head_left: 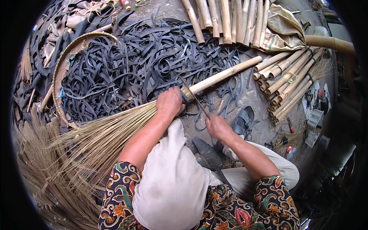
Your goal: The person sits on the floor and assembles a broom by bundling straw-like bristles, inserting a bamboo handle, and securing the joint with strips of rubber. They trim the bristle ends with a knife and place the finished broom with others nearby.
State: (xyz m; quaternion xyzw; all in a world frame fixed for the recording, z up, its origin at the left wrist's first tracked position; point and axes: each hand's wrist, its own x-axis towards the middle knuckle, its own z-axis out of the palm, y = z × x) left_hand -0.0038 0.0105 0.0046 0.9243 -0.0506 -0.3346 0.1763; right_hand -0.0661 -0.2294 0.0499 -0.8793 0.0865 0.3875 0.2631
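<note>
My left hand (170,101) is wrapped round a broom of straw bristles (126,122), close to where they meet its bamboo handle (226,74). The bristles fan out to the lower left, and the handle points to the upper right. A dark band shows just beside my left fingers. My right hand (217,126) is closed round the near end of a long, thin knife (198,101). Its dark blade lies across the broom at the join between bristles and handle. From this angle I cannot tell how deep the blade sits.
A heap of black rubber strips (149,57) spreads beyond my hands, partly in a round woven tray (57,82). Bamboo-handled brooms (285,82) are stacked at right. More bamboo poles (226,23) lie at the back. Loose bristles (57,172) pile up at left. A sandal (243,119) is near my right hand.
</note>
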